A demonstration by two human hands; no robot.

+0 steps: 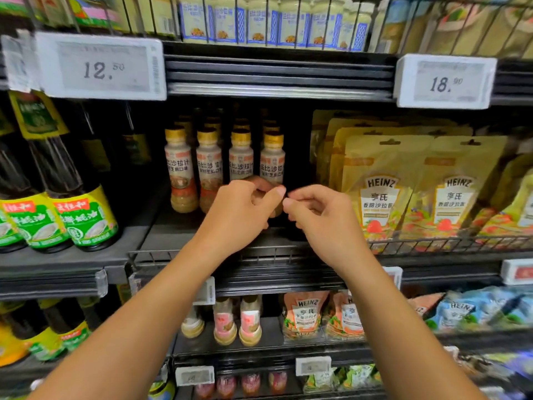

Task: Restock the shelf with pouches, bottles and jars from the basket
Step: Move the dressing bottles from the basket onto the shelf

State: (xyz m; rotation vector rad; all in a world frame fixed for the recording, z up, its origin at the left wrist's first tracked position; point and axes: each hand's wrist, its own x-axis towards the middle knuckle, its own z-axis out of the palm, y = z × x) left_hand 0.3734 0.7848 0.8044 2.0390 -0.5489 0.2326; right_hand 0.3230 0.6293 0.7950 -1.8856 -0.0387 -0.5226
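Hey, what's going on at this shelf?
A person is working at a store shelf, both hands held up in front of a row of gold-capped dressing bottles. The left hand covers the foot of the rightmost front bottle, but it is unclear whether it grips it. The right hand is beside it, fingers curled, with nothing visible in them. Yellow Heinz pouches stand to the right.

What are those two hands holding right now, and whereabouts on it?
It cannot be told. The left hand curls in front of the lower body of the rightmost dressing bottle, hiding any grip; the right hand pinches nothing visible.
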